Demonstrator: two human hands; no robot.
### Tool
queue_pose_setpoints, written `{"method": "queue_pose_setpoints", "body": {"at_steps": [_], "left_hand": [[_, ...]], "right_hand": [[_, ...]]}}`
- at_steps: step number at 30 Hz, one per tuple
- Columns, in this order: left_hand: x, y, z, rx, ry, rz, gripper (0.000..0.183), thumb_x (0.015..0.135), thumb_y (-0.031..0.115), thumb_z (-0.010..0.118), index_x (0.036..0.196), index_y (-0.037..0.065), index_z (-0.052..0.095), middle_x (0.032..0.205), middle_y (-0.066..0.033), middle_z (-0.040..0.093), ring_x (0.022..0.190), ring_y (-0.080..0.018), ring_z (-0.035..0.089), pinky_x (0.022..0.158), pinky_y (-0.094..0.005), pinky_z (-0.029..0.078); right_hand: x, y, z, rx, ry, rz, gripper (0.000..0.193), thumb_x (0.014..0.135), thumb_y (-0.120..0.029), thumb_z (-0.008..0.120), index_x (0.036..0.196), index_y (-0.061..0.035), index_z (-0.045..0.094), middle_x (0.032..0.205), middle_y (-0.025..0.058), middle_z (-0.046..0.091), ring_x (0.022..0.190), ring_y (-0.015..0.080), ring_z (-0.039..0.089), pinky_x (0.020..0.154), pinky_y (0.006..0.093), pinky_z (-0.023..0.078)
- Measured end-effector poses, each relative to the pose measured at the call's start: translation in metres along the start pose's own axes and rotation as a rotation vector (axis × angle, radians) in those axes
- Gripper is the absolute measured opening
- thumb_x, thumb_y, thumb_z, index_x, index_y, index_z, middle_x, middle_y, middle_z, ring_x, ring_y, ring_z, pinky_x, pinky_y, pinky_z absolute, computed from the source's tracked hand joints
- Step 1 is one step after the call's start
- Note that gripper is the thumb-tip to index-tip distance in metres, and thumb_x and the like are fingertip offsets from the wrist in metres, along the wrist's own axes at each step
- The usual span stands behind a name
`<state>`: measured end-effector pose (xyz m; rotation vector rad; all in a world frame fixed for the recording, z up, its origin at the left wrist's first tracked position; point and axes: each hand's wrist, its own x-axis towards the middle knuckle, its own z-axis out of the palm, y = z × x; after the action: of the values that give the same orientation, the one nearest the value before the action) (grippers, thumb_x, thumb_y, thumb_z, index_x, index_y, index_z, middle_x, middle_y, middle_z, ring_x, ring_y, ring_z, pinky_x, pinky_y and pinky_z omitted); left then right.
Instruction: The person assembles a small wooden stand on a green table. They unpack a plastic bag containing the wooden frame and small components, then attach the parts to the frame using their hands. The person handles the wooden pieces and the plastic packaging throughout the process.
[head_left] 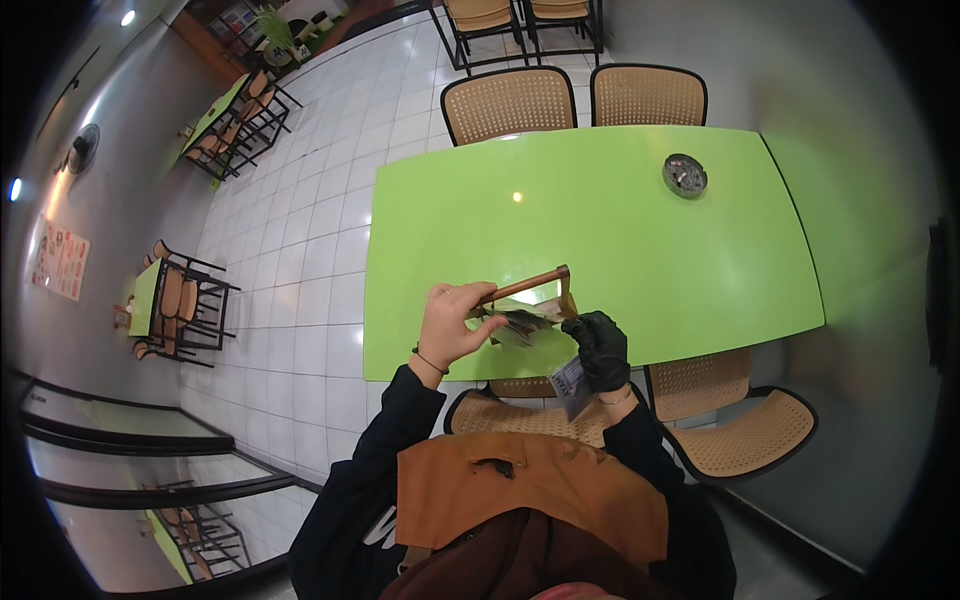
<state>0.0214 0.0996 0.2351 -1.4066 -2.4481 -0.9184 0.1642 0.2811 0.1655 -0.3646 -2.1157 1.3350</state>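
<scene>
My bare left hand (455,318) grips the left end of a small brown wooden caddy (530,282) with a bar handle, held at the near edge of the green table (460,220). Thin packets (520,325), partly clear and partly dark, show below the bar; their kind is too small to make out. At the caddy's right side, my right hand (603,350), in a black glove, is closed with its fingertips against the contents. A flat grey printed piece (571,387), like a sachet or cloth, hangs below that hand and seems held in it.
A round dark ashtray (685,175) stands at the table's far right. Woven-back chairs (510,105) line the far side, and cane chairs (745,435) stand close on the near side. A grey wall (870,250) borders the right. White tiled floor (300,240) lies left.
</scene>
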Motion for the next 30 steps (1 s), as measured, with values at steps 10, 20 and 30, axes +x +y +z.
{"method": "queue_pose_setpoints", "body": {"at_steps": [10, 20, 30], "left_hand": [[-0.009, -0.023, -0.007, -0.114, -0.223, 0.163, 0.062, 0.064, 0.012, 0.074, 0.122, 0.008, 0.051, 0.111, -0.0099, 0.058, 0.096, -0.029, 0.056, 0.081, -0.0367, 0.045], [-0.004, -0.032, -0.004, -0.115, -0.228, 0.206, 0.061, 0.064, 0.022, 0.075, 0.118, 0.006, 0.052, 0.109, -0.0103, 0.057, 0.09, -0.0282, 0.057, 0.076, -0.0354, 0.046], [-0.002, -0.022, 0.004, -0.1, -0.174, -0.044, 0.054, 0.066, 0.043, 0.071, 0.106, 0.01, 0.058, 0.093, -0.002, 0.063, 0.075, -0.0188, 0.06, 0.067, -0.0302, 0.039]], "right_hand": [[-0.002, 0.0, -0.001, 0.101, 0.044, 0.087, 0.014, 0.087, -0.012, 0.054, 0.082, -0.004, 0.064, 0.073, 0.0089, 0.063, 0.066, 0.0214, 0.061, 0.062, 0.03, 0.047], [-0.002, 0.003, 0.001, 0.068, 0.041, 0.067, 0.014, 0.087, -0.012, 0.055, 0.081, -0.0031, 0.064, 0.072, 0.0083, 0.063, 0.064, 0.0203, 0.06, 0.061, 0.0296, 0.048], [-0.008, 0.007, -0.003, -0.07, -0.044, -0.022, 0.016, 0.087, -0.018, 0.057, 0.083, -0.0033, 0.063, 0.077, 0.0091, 0.063, 0.071, 0.0227, 0.062, 0.066, 0.0309, 0.048]]}}
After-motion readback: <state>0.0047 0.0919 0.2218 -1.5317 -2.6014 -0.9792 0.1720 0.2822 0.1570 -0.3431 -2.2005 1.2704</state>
